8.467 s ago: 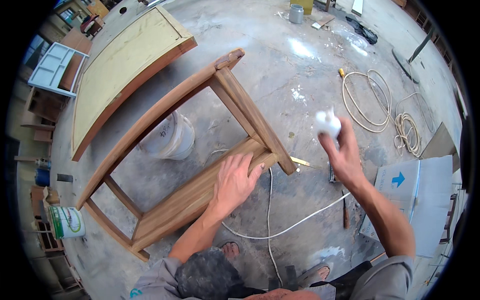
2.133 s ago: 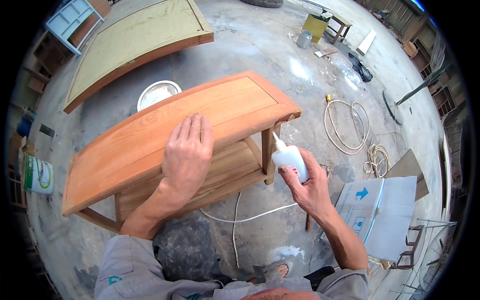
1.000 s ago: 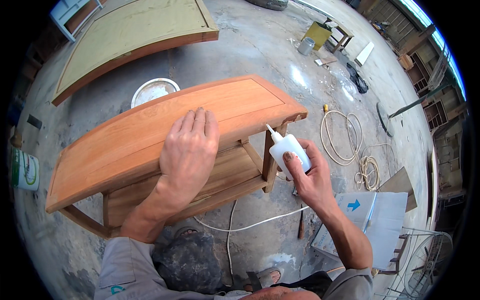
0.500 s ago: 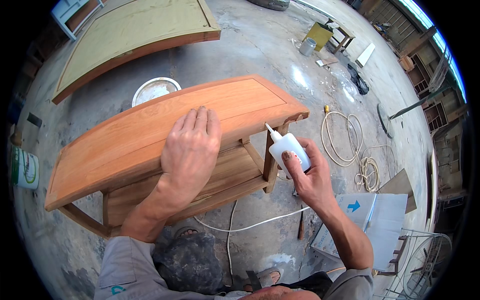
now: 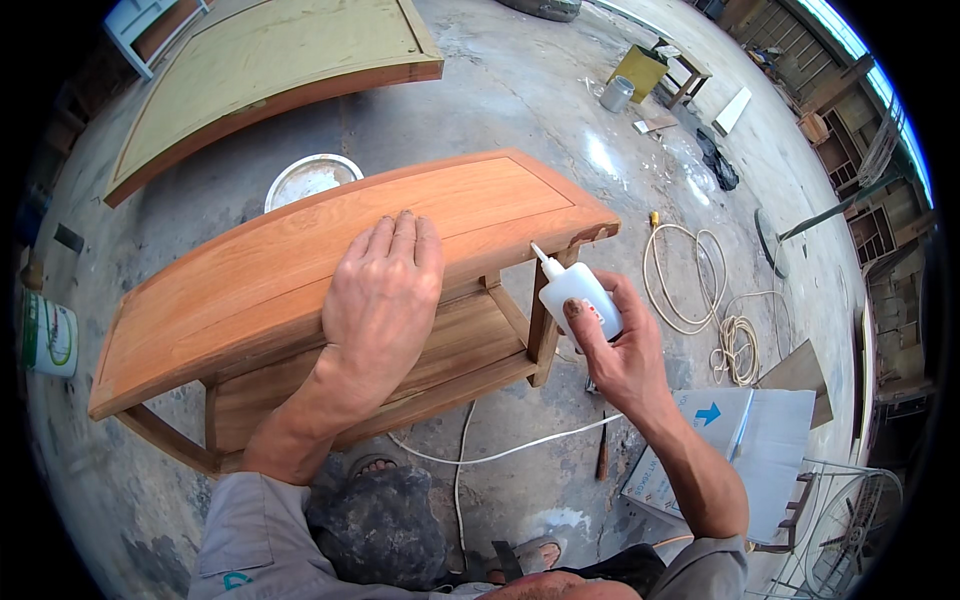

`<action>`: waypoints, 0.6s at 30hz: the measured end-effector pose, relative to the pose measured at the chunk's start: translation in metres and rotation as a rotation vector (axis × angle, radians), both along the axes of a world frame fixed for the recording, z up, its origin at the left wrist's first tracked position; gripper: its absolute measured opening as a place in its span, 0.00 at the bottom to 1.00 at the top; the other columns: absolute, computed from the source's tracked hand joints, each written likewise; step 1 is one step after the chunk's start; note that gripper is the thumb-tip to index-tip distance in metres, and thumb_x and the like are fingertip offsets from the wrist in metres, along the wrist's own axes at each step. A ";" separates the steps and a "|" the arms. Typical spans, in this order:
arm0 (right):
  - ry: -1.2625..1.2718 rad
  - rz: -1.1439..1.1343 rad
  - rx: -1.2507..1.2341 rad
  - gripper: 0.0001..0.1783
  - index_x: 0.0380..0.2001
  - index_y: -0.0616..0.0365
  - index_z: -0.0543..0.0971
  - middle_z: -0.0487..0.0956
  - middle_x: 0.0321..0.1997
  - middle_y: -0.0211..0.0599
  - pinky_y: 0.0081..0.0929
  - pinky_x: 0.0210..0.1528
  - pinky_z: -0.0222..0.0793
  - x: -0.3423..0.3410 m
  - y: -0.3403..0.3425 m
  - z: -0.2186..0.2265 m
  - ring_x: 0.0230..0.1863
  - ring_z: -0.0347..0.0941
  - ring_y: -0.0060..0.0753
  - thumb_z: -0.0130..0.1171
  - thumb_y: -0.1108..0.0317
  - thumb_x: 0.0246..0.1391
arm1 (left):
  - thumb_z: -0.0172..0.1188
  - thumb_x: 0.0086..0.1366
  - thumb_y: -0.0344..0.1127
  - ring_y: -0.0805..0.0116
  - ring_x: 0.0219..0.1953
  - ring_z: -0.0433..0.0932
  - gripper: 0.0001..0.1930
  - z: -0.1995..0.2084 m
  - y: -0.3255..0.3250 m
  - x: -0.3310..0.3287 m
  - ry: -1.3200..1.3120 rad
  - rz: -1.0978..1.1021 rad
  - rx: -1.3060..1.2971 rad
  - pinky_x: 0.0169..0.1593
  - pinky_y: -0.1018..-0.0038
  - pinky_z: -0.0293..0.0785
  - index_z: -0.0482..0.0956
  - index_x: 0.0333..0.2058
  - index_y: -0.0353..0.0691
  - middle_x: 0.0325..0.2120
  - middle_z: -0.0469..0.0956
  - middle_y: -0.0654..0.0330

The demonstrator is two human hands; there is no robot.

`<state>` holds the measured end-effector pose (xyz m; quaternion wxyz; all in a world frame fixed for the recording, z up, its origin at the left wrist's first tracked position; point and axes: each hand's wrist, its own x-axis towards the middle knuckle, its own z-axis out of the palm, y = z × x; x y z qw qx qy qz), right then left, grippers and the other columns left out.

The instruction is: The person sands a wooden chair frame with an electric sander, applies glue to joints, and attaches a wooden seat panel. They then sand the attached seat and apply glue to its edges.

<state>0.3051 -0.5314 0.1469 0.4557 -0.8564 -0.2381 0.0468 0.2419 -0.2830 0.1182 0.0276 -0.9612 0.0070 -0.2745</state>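
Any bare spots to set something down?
Tabletop: bare left of the left hand and right of it, toward the right end. Floor: bare patch between the big panel and can. Crowded: around the right hand, with bottle and leg close together; also between carton and tool.

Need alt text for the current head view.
A person's right hand holds a white squeeze bottle, its nozzle at the near edge of a wooden table, toward the right end; the left hand rests on top. Coiled cable lies on the concrete floor to the right.
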 end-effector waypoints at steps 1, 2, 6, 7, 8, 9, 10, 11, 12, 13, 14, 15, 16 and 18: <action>0.007 -0.003 0.006 0.20 0.54 0.61 0.76 0.84 0.36 0.41 0.29 0.37 0.75 0.001 0.000 -0.001 0.34 0.79 0.26 0.63 0.59 0.67 | 0.67 0.53 0.25 0.50 0.53 0.83 0.25 0.000 0.000 0.000 0.001 -0.002 -0.002 0.57 0.60 0.79 0.78 0.51 0.27 0.49 0.83 0.44; 0.013 -0.007 0.011 0.20 0.54 0.61 0.76 0.84 0.36 0.41 0.29 0.37 0.75 0.001 -0.001 -0.002 0.34 0.79 0.26 0.63 0.59 0.67 | 0.67 0.53 0.25 0.50 0.53 0.83 0.25 0.001 0.000 0.000 0.000 -0.004 -0.005 0.57 0.60 0.79 0.78 0.51 0.27 0.49 0.83 0.44; -0.002 -0.010 -0.019 0.20 0.54 0.61 0.76 0.84 0.35 0.43 0.29 0.37 0.75 0.001 -0.001 -0.001 0.34 0.80 0.27 0.63 0.58 0.67 | 0.67 0.52 0.25 0.50 0.53 0.83 0.25 0.001 0.000 0.000 -0.002 -0.005 -0.005 0.57 0.61 0.79 0.78 0.51 0.27 0.49 0.83 0.43; -0.005 -0.006 -0.013 0.20 0.54 0.61 0.76 0.84 0.35 0.43 0.29 0.36 0.76 0.001 -0.001 -0.001 0.33 0.80 0.27 0.63 0.58 0.67 | 0.67 0.52 0.25 0.50 0.53 0.83 0.25 0.000 0.000 0.001 0.000 -0.005 -0.006 0.57 0.61 0.79 0.78 0.51 0.27 0.49 0.83 0.43; -0.009 -0.002 -0.008 0.20 0.54 0.61 0.76 0.84 0.35 0.43 0.29 0.36 0.76 0.000 0.001 0.000 0.33 0.80 0.27 0.63 0.58 0.67 | 0.67 0.52 0.25 0.50 0.53 0.83 0.25 0.000 0.001 0.001 0.001 -0.004 -0.008 0.57 0.61 0.79 0.78 0.51 0.27 0.49 0.83 0.43; -0.012 0.002 -0.004 0.20 0.54 0.60 0.76 0.84 0.35 0.43 0.29 0.36 0.76 0.000 0.001 0.001 0.33 0.80 0.27 0.63 0.58 0.67 | 0.68 0.52 0.25 0.50 0.53 0.83 0.25 0.000 0.001 0.001 0.002 -0.004 -0.010 0.57 0.61 0.79 0.78 0.51 0.27 0.49 0.83 0.43; -0.008 -0.001 -0.005 0.20 0.54 0.60 0.76 0.84 0.35 0.43 0.29 0.35 0.76 0.000 0.002 0.001 0.33 0.81 0.28 0.63 0.58 0.67 | 0.68 0.52 0.25 0.50 0.53 0.83 0.25 0.000 0.001 0.001 0.003 -0.003 -0.009 0.57 0.61 0.79 0.78 0.51 0.27 0.49 0.83 0.43; -0.002 -0.004 -0.006 0.20 0.54 0.60 0.76 0.84 0.34 0.43 0.30 0.35 0.76 0.000 0.001 0.002 0.33 0.81 0.28 0.63 0.59 0.67 | 0.68 0.52 0.25 0.50 0.53 0.83 0.25 -0.001 0.001 0.001 0.004 -0.002 -0.008 0.57 0.61 0.79 0.78 0.51 0.27 0.49 0.83 0.43; 0.003 -0.007 -0.007 0.20 0.54 0.60 0.76 0.84 0.34 0.43 0.30 0.35 0.76 0.000 0.001 0.002 0.32 0.81 0.28 0.63 0.59 0.67 | 0.68 0.52 0.25 0.50 0.53 0.83 0.26 -0.001 0.001 0.001 0.005 -0.002 -0.007 0.57 0.61 0.79 0.78 0.51 0.27 0.49 0.83 0.43; 0.010 -0.010 -0.006 0.20 0.54 0.60 0.76 0.84 0.35 0.43 0.30 0.35 0.76 0.001 0.001 0.002 0.32 0.81 0.28 0.63 0.59 0.67 | 0.68 0.52 0.25 0.50 0.53 0.83 0.26 -0.001 0.001 0.001 0.006 -0.002 -0.008 0.57 0.61 0.79 0.78 0.51 0.27 0.49 0.83 0.43; 0.019 -0.012 -0.004 0.20 0.54 0.60 0.76 0.85 0.35 0.44 0.30 0.35 0.76 0.002 0.000 0.001 0.32 0.81 0.28 0.63 0.59 0.67 | 0.68 0.52 0.25 0.50 0.53 0.83 0.26 -0.001 0.001 0.001 0.006 -0.003 -0.010 0.57 0.61 0.79 0.78 0.51 0.27 0.49 0.83 0.43; 0.027 -0.014 -0.002 0.20 0.54 0.60 0.76 0.85 0.35 0.44 0.30 0.35 0.76 0.002 0.000 0.000 0.32 0.81 0.29 0.63 0.59 0.67 | 0.68 0.52 0.25 0.50 0.53 0.83 0.26 -0.001 0.001 0.001 0.007 -0.003 -0.011 0.57 0.61 0.79 0.78 0.51 0.27 0.49 0.83 0.43; 0.019 -0.014 -0.011 0.20 0.54 0.60 0.76 0.85 0.35 0.44 0.30 0.35 0.76 0.002 0.000 0.002 0.32 0.81 0.29 0.63 0.59 0.66 | 0.68 0.52 0.25 0.50 0.53 0.83 0.26 0.000 0.001 0.001 0.006 -0.002 -0.012 0.57 0.61 0.79 0.78 0.51 0.27 0.49 0.83 0.43; 0.005 -0.014 -0.027 0.20 0.55 0.61 0.76 0.85 0.35 0.45 0.30 0.36 0.76 0.001 0.001 0.005 0.32 0.81 0.29 0.63 0.60 0.66 | 0.68 0.52 0.25 0.50 0.53 0.83 0.26 0.000 0.001 0.001 0.006 -0.002 -0.014 0.57 0.61 0.79 0.78 0.52 0.27 0.49 0.83 0.43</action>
